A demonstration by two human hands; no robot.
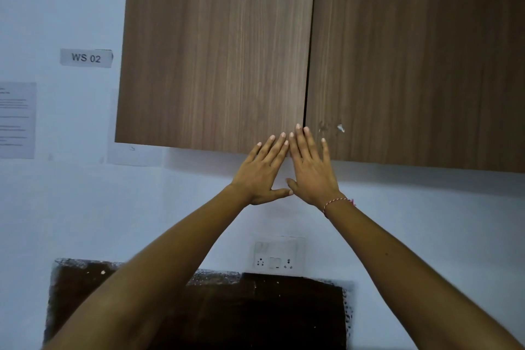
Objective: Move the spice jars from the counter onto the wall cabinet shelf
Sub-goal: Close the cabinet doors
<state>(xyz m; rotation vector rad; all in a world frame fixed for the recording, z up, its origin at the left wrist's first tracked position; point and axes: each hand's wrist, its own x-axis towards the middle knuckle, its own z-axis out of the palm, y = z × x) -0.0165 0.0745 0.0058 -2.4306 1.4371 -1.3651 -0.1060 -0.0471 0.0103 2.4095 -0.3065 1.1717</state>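
One text can be read: "WS 02", in dark capitals on a small pale label (pixel 86 58) stuck to the wall (pixel 65 3) just left of the wall cabinet (pixel 216 48). Below it, at the picture's left edge, a printed sheet (pixel 17 120) on the same wall carries several lines of type (too small and blurred to make out). The switch-and-socket plate (pixel 279 253) lower down bears no legible marking.

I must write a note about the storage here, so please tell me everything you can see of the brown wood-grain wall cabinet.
The brown wood-grain wall cabinet hangs on a pale wall. It shows two flat doors with vertical grain, no visible handles, both shut, with a thin dark gap between them. The right door bears small scuff marks. The left hand and right hand lie open, fingers on the doors' lower edges beside the gap.
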